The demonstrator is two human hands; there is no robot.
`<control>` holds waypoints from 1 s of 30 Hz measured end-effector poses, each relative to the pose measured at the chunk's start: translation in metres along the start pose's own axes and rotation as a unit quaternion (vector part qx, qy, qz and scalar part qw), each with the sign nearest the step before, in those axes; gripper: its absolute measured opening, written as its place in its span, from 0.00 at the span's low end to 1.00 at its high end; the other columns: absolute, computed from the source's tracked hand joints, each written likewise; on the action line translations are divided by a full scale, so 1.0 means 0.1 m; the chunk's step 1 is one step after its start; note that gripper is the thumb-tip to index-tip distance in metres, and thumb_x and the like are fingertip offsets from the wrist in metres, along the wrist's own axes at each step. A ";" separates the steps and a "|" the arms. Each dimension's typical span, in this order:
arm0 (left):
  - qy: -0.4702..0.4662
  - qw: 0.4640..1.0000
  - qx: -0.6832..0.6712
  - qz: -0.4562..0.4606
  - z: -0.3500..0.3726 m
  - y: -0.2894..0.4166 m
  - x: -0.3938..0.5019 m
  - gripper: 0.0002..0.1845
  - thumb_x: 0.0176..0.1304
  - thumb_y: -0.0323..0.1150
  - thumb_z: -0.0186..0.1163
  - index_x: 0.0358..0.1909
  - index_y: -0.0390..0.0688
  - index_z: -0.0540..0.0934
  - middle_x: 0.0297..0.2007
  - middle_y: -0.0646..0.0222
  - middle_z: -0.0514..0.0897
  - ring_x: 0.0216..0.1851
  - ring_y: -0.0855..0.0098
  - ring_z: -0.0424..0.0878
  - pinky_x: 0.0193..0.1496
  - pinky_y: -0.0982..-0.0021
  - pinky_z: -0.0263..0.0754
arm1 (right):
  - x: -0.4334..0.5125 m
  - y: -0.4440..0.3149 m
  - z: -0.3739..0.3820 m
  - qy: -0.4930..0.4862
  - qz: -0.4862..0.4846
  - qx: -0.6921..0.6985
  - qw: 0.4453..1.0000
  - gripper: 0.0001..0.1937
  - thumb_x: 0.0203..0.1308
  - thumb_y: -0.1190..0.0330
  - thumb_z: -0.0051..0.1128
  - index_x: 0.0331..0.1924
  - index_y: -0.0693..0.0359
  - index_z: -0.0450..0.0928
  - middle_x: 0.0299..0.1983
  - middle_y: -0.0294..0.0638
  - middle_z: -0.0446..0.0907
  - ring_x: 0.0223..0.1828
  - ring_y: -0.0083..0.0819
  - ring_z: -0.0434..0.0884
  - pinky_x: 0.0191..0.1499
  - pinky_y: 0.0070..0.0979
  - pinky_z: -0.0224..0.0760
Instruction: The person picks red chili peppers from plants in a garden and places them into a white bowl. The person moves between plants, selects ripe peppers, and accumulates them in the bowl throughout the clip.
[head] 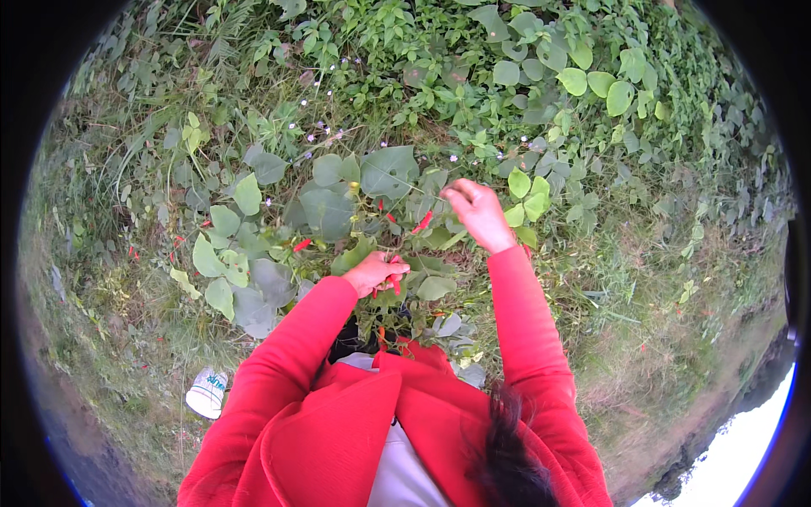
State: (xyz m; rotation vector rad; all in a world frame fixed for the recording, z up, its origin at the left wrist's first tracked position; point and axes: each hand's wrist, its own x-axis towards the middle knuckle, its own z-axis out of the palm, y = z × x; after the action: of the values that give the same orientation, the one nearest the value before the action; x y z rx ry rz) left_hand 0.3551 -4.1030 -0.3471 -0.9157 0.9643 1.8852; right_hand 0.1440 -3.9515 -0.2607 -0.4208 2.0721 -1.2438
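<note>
My left hand (375,274) is closed around several red chili peppers (396,279), low in front of my chest among green leaves. Higher and to the right, my right hand (472,212) has its thumb and fingers together at a thin stem (408,184) beside a broad green leaf (388,171). Whether it grips that stem cannot be told. Between the hands a red pepper (422,222) hangs on the plant, with a smaller one (391,217) to its left. Another red pepper (302,245) shows above my left wrist. More red peppers hang close to my jacket.
A white bucket (207,393) bearing writing stands in the grass at lower left. Broad-leaved vines (218,260) tangle around the pepper plants on the left. Dense weeds (405,76) with small pale flowers grow at the top, and dry grass (646,355) lies to the right.
</note>
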 end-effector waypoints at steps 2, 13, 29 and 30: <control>0.000 1.000 0.002 0.002 0.02 -0.01 -0.01 0.07 0.67 0.34 0.65 0.36 0.43 0.79 0.25 0.78 0.77 0.23 0.85 0.70 0.23 0.80 0.62 | 0.10 -0.16 0.22 -0.068 -0.105 -0.297 0.947 0.09 0.63 0.65 0.57 0.39 0.62 0.82 0.32 0.48 0.84 0.33 0.46 0.83 0.38 0.39 0.76; 0.250 0.908 0.238 0.238 0.18 0.03 0.39 0.16 0.63 0.34 0.64 0.47 0.33 0.78 0.34 0.51 0.85 0.37 0.53 0.84 0.41 0.58 0.78 | -0.05 0.51 0.44 -0.282 -0.115 -0.489 0.817 0.10 0.52 0.64 0.58 0.29 0.62 0.85 0.27 0.51 0.83 0.33 0.48 0.85 0.37 0.40 0.78; 0.250 0.869 0.355 0.238 0.19 -0.01 0.23 0.13 0.65 0.33 0.64 0.49 0.41 0.78 0.33 0.50 0.84 0.34 0.49 0.81 0.40 0.56 0.74 | -0.61 -0.04 -0.14 -0.080 0.093 0.034 0.992 0.12 0.70 0.65 0.56 0.30 0.62 0.76 0.20 0.32 0.75 0.19 0.19 0.69 0.23 0.19 0.61; 0.243 0.869 0.339 0.265 0.19 -0.07 0.21 0.14 0.64 0.34 0.64 0.49 0.42 0.78 0.31 0.51 0.83 0.33 0.49 0.81 0.39 0.56 0.75 | -0.55 -0.03 -0.03 -0.082 0.011 -0.088 0.993 0.14 0.68 0.61 0.57 0.30 0.63 0.77 0.21 0.38 0.78 0.20 0.29 0.74 0.26 0.27 0.66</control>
State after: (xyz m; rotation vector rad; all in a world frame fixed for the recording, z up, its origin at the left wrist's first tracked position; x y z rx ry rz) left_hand 0.3479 -4.0768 -0.3581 -0.7279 2.1997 1.5198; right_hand 0.1814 -3.9191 -0.2359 -0.5591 2.0454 -0.9826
